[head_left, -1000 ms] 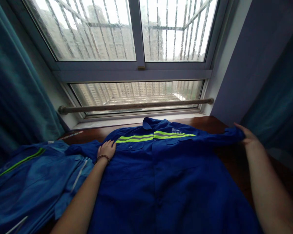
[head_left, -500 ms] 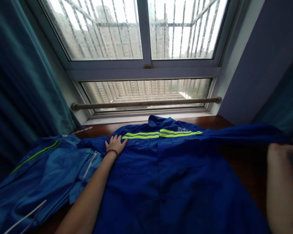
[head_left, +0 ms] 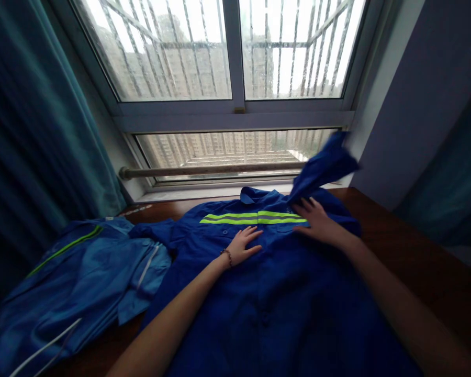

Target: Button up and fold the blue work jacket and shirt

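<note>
A dark blue work jacket [head_left: 282,283] lies front up, its collar toward the window, with a yellow-green and grey reflective stripe [head_left: 235,218] across the chest. My left hand [head_left: 243,246], a beaded bracelet at its wrist, rests with spread fingers on the chest just below the stripe. At the other side of the chest is my right hand [head_left: 318,221], fingers stretched apart, by the base of the sleeve [head_left: 324,159]. That sleeve stands up in the air, blurred, over the shoulder. Whether the right fingers touch it is hard to see.
Lighter blue folded clothing [head_left: 86,283] with a green stripe and white piping lies at the left. A brown wooden surface [head_left: 412,262] bears the garments. Behind are a metal rail [head_left: 208,170] and a barred window [head_left: 180,57]. A teal curtain [head_left: 58,120] hangs at the left.
My right hand has come in from the far right to the jacket's chest, and the outstretched sleeve has swung up and inward. My left hand has slid right across the chest.
</note>
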Tool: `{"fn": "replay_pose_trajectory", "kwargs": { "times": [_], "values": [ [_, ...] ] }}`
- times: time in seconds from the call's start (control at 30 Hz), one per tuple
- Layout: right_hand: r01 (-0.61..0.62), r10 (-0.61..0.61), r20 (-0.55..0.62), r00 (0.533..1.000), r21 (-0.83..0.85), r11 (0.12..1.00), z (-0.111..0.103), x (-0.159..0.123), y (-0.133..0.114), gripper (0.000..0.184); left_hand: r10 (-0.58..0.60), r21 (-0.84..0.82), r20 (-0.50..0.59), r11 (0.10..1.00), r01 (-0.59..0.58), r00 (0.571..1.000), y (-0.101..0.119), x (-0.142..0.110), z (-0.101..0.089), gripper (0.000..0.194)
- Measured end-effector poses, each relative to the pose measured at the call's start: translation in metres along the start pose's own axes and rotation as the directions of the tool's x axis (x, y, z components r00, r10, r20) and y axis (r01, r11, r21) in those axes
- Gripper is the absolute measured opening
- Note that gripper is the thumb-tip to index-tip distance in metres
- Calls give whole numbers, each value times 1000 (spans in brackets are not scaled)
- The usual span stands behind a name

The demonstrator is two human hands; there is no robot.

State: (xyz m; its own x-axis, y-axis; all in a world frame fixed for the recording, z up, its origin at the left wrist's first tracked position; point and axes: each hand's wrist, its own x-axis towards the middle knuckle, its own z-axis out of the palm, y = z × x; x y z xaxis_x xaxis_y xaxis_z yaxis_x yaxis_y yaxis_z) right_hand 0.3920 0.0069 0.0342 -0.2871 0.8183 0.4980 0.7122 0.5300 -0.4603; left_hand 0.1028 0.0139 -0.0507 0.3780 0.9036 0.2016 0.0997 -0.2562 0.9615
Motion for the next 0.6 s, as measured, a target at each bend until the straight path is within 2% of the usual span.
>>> {"fn": "replay_pose_trajectory", "kwargs": {
  "times": [0.03, 0.1, 0.17, 0.23, 0.33, 0.4, 0.5, 0.53, 0.6],
  "values": [
    [101, -89, 132, 987, -85, 991, 21, -6, -19, 66, -17, -120, -40, 993, 12, 999, 2, 1, -6, 46],
    [247, -206, 291, 934, -113, 962, 54, -20, -48, 66, -88, -406, -83, 912, 47, 993, 7, 2, -17, 47],
    [336, -291, 332, 897, -85, 938, 73, -34, -64, 55, -184, -637, -86, 766, 88, 979, 8, 3, -26, 44],
    [404, -367, 337, 867, -42, 914, 84, -44, -69, 43, -321, -768, -122, 630, 116, 939, 5, 5, -34, 40],
    [456, -426, 365, 828, 2, 890, 93, -52, -65, 38, -483, -849, -210, 521, 86, 850, -5, 11, -44, 37],
    [439, -401, 389, 829, -11, 898, 98, -54, -63, 41, -511, -858, -249, 511, 58, 823, -12, 15, -47, 28],
    [395, -340, 422, 840, -48, 917, 105, -53, -58, 53, -551, -840, -317, 541, 41, 772, -14, 21, -48, 14],
    [375, -315, 430, 846, -59, 925, 106, -52, -54, 60, -558, -836, -328, 548, 41, 762, -11, 23, -48, 14],
    [281, -215, 406, 888, -109, 953, 105, -46, -39, 70, -516, -817, -350, 577, 15, 782, -3, 24, -53, 20]
  ]
}}
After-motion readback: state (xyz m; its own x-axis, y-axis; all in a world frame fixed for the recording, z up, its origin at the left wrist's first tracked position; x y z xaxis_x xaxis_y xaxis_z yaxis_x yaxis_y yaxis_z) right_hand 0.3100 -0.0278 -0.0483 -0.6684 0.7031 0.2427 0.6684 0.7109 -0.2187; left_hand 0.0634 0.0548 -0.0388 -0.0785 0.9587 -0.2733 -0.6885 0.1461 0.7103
